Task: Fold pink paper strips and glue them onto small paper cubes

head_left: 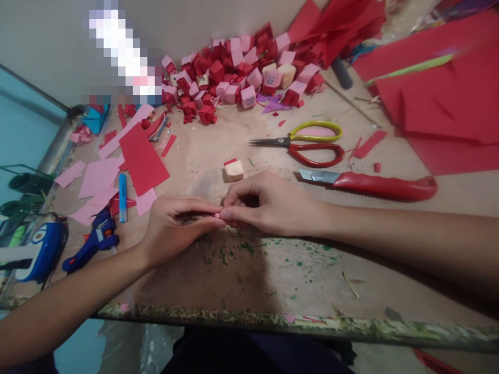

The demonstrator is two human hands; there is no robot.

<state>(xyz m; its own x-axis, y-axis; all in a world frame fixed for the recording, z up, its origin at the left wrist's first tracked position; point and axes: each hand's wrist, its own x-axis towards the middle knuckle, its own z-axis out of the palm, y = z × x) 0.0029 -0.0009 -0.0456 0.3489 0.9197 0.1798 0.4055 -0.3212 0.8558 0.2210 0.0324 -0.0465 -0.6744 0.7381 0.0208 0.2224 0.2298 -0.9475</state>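
A small pink piece, probably paper, is pinched between the fingertips of both hands; most of it is hidden. My left hand comes in from the lower left with thumb and fingers closed on it. Meeting it from the right, my right hand has thumb and forefinger pressed together at the same piece. Just beyond the fingers sits a small cream cube with a bit of red behind it. Scissors with yellow and red handles lie past my right hand, and a red utility knife rests beside them.
A heap of red and pink paper cubes lies at the back. Red sheets cover the right. At left are pink and red cut pieces, a blue marker and a blue glue gun. Green scraps dot the wooden table.
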